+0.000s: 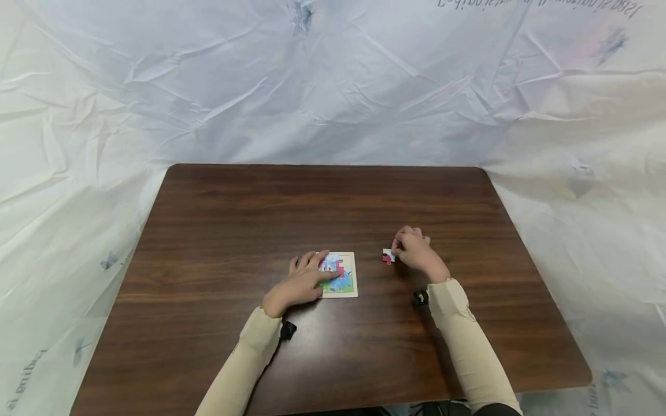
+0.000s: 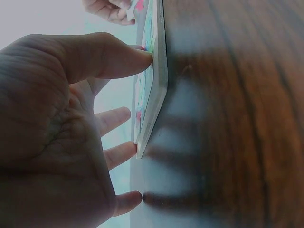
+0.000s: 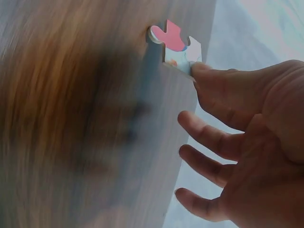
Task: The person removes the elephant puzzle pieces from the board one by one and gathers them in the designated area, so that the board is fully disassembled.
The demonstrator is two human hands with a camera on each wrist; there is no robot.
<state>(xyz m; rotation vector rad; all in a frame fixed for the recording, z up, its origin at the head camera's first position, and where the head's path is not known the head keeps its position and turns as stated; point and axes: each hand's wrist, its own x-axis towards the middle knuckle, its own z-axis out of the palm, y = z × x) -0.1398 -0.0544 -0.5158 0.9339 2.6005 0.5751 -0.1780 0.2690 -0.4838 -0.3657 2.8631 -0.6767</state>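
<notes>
Puzzle board [image 1: 356, 283] lying flat on the counter [image 1: 234, 219], much of its visible picture filled with pieces. The board is touched by the left hand [image 1: 302, 286], whose fingers are spread and whose thumb is laid over the picture; nothing is grasped there. One loose puzzle piece [image 1: 388, 256], pink and white, is pinched by the right hand [image 1: 414, 249], to the right of the board and well apart from it. Assembly is judged to be well advanced: the held piece remains to be fitted; whether further gaps are covered by the left hand cannot be told.
</notes>
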